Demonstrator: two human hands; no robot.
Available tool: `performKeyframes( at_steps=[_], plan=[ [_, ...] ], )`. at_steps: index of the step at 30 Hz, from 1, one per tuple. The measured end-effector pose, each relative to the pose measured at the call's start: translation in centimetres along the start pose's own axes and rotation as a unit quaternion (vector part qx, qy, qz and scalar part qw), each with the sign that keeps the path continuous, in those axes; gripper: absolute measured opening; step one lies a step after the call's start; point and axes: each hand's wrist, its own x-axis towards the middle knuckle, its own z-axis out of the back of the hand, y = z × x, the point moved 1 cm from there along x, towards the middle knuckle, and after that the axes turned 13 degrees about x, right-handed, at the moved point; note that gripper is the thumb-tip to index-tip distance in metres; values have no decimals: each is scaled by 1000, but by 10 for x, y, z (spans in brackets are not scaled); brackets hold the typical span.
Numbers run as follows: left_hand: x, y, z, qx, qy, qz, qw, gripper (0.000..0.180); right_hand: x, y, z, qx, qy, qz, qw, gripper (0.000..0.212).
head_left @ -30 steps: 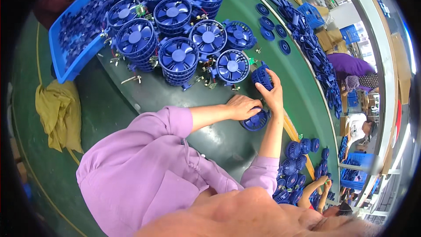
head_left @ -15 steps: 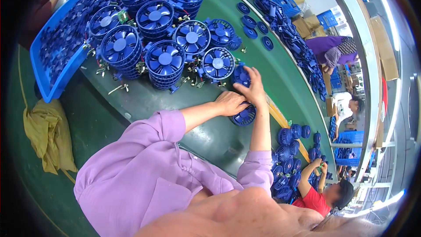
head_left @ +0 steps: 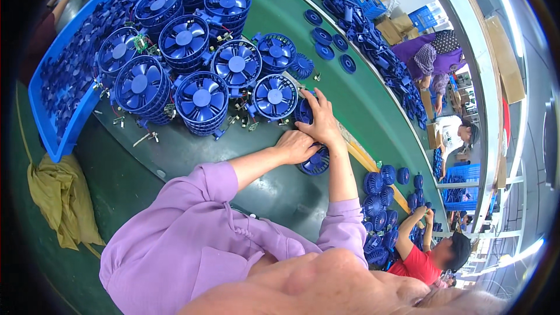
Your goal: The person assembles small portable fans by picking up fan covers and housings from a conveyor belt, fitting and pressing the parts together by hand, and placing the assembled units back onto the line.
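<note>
"On the dark green table (head_left: 280, 192), what does the left hand (head_left: 296, 147) have?"

"Its fingers bend down over a round blue fan part (head_left: 315, 163); how firmly they hold it, I cannot tell."

"And the right hand (head_left: 321, 121)?"

"Wide open, fingers spread, thumb well away from them, just beside the left. Near its thumb and fingers sits a partly hidden blue housing (head_left: 301, 111); whether it is gripped, I cannot tell."

"What is around them?"

"Stacked blue fans (head_left: 202, 98) to the left, then a blue bin (head_left: 81, 118) of small parts. Farther off, 5 flat discs (head_left: 324, 52) lie on lighter green."
</note>
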Motion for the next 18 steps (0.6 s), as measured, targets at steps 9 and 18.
performKeyframes(
  at_steps=[9,18],
  plan=[
    [0,-4,6,-12,-9,1,1000,19,66,56,66,197,-135,147,960,86],
    [-5,-11,9,-27,0,4,1000,20,119,115,25,103,-33,213,971,87]
  ],
)
